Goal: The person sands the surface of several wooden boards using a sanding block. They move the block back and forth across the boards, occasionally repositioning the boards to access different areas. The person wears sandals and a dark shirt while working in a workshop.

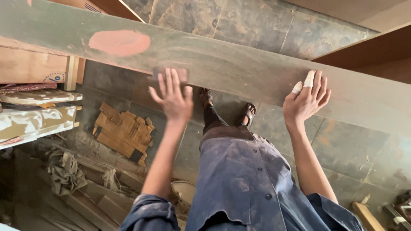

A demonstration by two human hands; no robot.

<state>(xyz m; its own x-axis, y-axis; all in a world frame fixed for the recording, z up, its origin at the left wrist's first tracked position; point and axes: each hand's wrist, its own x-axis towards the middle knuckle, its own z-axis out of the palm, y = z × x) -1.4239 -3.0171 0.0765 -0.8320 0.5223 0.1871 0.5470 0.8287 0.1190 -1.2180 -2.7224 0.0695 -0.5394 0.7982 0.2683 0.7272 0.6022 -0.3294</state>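
Head view: both hands [171, 96] [305, 99] flat on green board [239, 64] w/ pink patch [120, 42].

There is one long grey-green board [239, 64] with one pink filler patch [119, 42]. Two hands are on it: one left hand [173, 98] and one right hand [305, 100]. The right hand has two taped fingers [309, 78]. Two sandalled feet [249, 112] show below, and one torn cardboard piece [124, 132] lies on the floor.

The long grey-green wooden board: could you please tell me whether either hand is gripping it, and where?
Neither grips it. The left hand presses a small sanding pad flat on the long grey-green wooden board; the right hand rests open near its lower edge.
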